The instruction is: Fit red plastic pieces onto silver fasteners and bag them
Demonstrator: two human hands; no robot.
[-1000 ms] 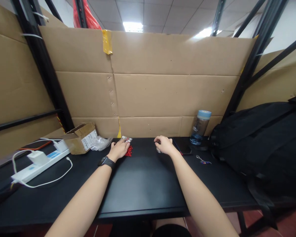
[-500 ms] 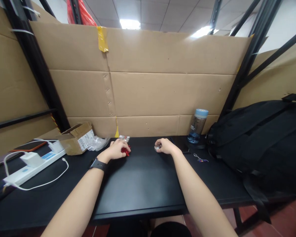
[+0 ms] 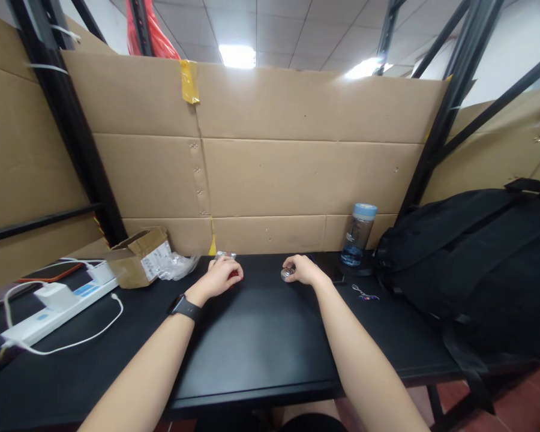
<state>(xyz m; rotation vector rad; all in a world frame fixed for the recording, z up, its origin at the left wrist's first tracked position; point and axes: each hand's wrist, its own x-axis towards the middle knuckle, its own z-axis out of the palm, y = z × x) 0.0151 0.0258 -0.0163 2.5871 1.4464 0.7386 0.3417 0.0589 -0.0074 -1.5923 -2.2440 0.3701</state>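
My left hand, with a dark watch on its wrist, is low over the back of the desk. Its fingers are drawn together on red cord, most of it hidden beneath them. Just behind that hand lies a shiny clear packet. Across from it, my right hand has thumb and fingers closed round a small round clear container at the desk surface. What the container holds is too small to tell.
Left are an opened cardboard box, crumpled clear plastic and a power strip with a white cable. Right are a water bottle, a dark flat object, a small charm on a string and a black backpack. Cardboard walls the back.
My left hand has shifted slightly right and its fingers have drawn together, covering most of the red cord. My right hand stays on the round container. The view has tilted up slightly.
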